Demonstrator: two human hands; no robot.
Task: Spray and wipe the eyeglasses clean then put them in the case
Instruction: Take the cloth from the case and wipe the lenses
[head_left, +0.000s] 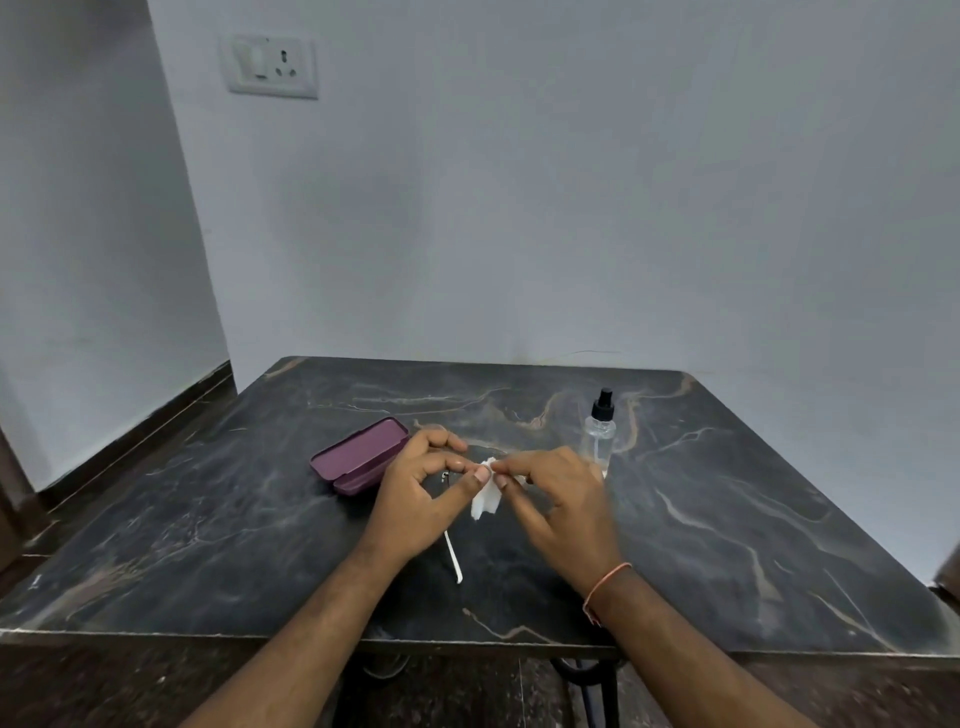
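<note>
Near the middle of the dark, veined worktop (727, 519), both hands meet over the eyeglasses (451, 556). The left hand (415, 499) has its fingers curled round the frame, thumb and forefinger pinching it close to one lens; most of the frame is hidden behind that hand, and only a small metal part by the thumb and one pale temple arm show, the arm slanting down toward the near edge of the worktop. The right hand (556, 499) pinches a small white cloth (485, 493) between thumb and fingertips and presses it against the glasses just beside the left thumb, so the two thumbs nearly touch. The cloth's loose end hangs below the fingers. The right hand is slightly blurred. A thin orange band (605, 590) circles the right wrist.

Toward the left side of the worktop, just beyond the left hand, a purple case (358, 454) lies open, its lid tipped back and its shallow tray facing up. Toward the far right corner, past the right hand, a clear spray bottle (600, 431) with a black nozzle stands upright, apart from the case. On the wall behind, a white socket plate (270, 65) is mounted high up.
</note>
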